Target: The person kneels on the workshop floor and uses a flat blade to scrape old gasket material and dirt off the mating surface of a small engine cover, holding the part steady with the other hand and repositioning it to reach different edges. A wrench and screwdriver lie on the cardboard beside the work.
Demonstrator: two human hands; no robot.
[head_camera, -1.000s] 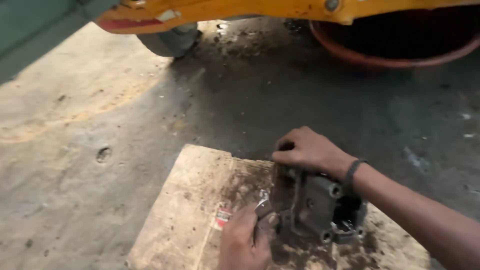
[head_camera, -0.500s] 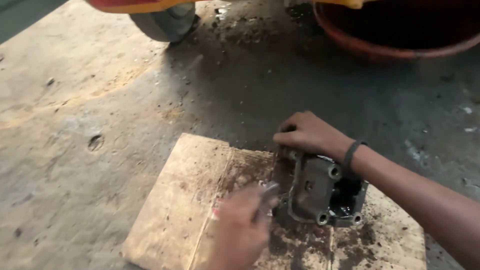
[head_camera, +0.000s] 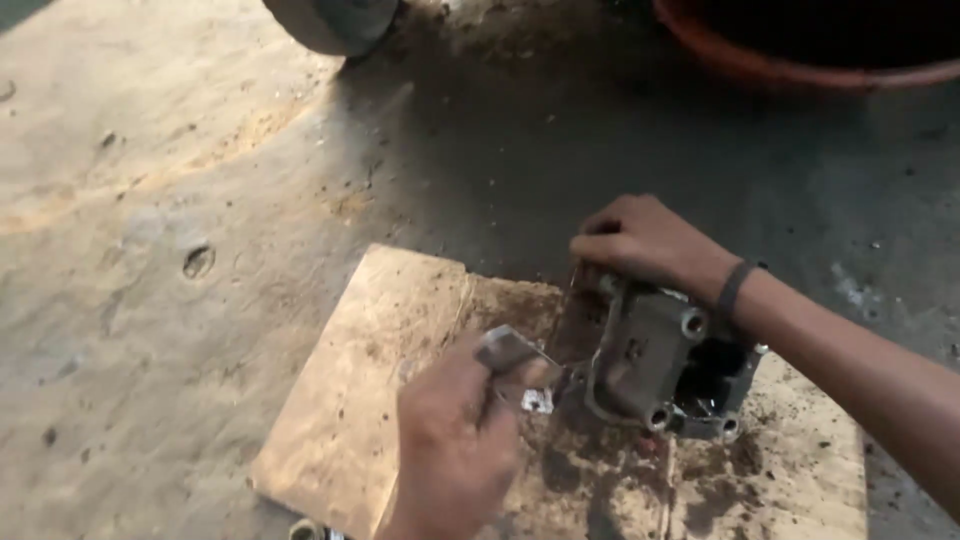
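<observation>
Left hand (head_camera: pixel 455 440): we are pinching a small metal tool (head_camera: pixel 508 350) between closed fingers, its tip pointing at the near edge of the casting, seemingly so it can be worked against that edge; what kind of tool it is, we cannot tell.
Casting (head_camera: pixel 650 355): it is lying on the board, tilted, with its bolt holes and open cavity facing up toward us, which is keeping the working side within reach.
Right hand (head_camera: pixel 645 240): we are curling it over the casting's far end and pressing down, apparently pinning it against the tool's push.
Board (head_camera: pixel 370 400): it is lying flat on the floor under the casting, catching the dark grime.
Floor (head_camera: pixel 150 200): stained concrete is spreading around the board.
Wheel (head_camera: pixel 335 20): it is standing farthest off, beside a red rim (head_camera: pixel 800 70).
</observation>
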